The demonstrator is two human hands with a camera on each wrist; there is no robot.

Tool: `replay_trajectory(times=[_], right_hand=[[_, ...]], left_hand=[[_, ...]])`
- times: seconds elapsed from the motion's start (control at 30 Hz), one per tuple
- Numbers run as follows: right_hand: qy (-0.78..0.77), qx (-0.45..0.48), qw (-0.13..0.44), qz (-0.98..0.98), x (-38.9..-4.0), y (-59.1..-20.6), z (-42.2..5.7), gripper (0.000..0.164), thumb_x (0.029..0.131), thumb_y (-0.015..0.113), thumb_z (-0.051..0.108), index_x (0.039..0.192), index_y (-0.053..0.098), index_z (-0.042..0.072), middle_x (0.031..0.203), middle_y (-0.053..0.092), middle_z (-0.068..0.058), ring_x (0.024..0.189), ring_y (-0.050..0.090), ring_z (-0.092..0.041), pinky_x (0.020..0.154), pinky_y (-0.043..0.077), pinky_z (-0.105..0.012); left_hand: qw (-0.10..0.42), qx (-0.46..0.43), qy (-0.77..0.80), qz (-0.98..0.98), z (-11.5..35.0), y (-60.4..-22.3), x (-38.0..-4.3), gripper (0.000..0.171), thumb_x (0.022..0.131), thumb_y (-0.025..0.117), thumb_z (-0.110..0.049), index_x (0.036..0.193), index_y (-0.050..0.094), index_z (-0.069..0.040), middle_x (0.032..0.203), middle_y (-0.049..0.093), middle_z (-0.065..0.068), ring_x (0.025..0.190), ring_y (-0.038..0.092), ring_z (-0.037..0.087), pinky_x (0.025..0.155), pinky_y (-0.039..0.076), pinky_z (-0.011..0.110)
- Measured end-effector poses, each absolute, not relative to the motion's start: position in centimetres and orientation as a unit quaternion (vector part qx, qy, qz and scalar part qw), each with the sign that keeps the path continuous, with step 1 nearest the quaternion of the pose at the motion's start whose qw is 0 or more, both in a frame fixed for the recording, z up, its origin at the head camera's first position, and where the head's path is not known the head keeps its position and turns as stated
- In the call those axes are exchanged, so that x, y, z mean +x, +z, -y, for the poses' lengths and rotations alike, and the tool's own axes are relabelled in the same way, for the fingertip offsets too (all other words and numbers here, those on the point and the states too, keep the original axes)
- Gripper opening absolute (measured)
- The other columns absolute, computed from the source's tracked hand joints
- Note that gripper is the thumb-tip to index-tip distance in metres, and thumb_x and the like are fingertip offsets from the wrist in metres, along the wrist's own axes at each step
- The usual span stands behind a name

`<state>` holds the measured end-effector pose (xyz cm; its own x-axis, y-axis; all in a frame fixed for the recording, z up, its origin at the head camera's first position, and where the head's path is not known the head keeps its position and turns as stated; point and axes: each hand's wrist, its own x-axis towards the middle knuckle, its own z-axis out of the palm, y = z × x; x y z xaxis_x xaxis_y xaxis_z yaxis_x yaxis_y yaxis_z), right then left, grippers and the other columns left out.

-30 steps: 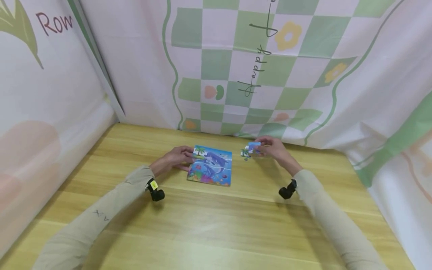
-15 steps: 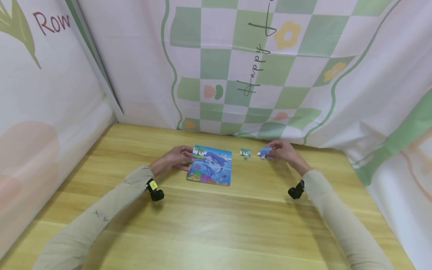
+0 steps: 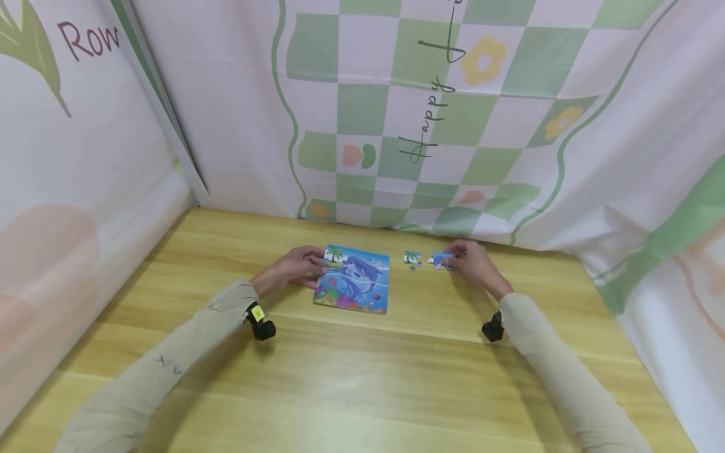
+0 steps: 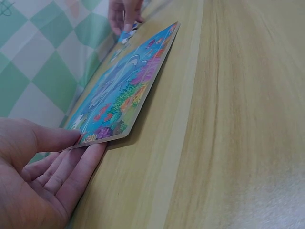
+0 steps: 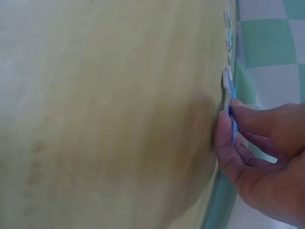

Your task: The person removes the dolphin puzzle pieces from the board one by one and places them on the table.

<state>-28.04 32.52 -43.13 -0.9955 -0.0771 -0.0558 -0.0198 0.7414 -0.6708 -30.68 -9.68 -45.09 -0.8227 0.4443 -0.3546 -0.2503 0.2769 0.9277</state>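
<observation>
A square dolphin picture board (image 3: 354, 280) with a sea scene lies tilted near the back of the table. My left hand (image 3: 294, 264) pinches its left edge, thumb (image 4: 62, 137) on top and fingers underneath, as the left wrist view shows. To the right, my right hand (image 3: 472, 261) pinches a blue puzzle piece (image 3: 442, 259) between thumb and fingertips, just over the wood. In the right wrist view this piece (image 5: 230, 95) is seen nearly edge-on. Left of it lies a puzzle piece with a palm tree (image 3: 412, 257), apart from the board.
The wooden table (image 3: 340, 377) meets a green-and-white checked cloth (image 3: 362, 113) close behind the pieces. A white printed cloth (image 3: 85, 189) rises along the left side. Both wrists wear small black cameras.
My right hand has carried the blue piece rightward, away from the palm-tree piece, then slightly back left and lower. The left hand and the board have stayed put.
</observation>
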Motion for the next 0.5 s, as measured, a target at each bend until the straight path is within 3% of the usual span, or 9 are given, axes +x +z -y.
replay_trajectory(times=[0.37, 0.5], right_hand=[[-0.312, -0.051, -0.015, -0.949, -27.88, -44.16, -32.65, 0.023, 0.098, 0.072, 0.009, 0.112, 0.067, -0.009, 0.107, 0.068, -0.025, 0.097, 0.063, -0.035, 0.085, 0.057, -0.037], [-0.309, -0.061, -0.02, -0.949, -28.13, -44.23, -32.87, 0.023, 0.098, 0.073, 0.009, 0.112, 0.068, -0.009, 0.106, 0.069, -0.025, 0.096, 0.063, -0.035, 0.082, 0.055, -0.033]], left_hand=[[0.288, 0.06, 0.6, -0.744, 9.61, -45.17, -30.59, 0.061, 0.099, 0.064, 0.003, 0.155, 0.039, 0.002, 0.142, 0.055, 0.028, 0.101, 0.068, 0.026, 0.083, 0.068, 0.032], [0.287, 0.068, 0.598, -0.745, 9.59, -45.07, -30.65, 0.061, 0.099, 0.065, 0.001, 0.155, 0.039, 0.003, 0.141, 0.055, 0.027, 0.104, 0.068, 0.026, 0.083, 0.068, 0.033]])
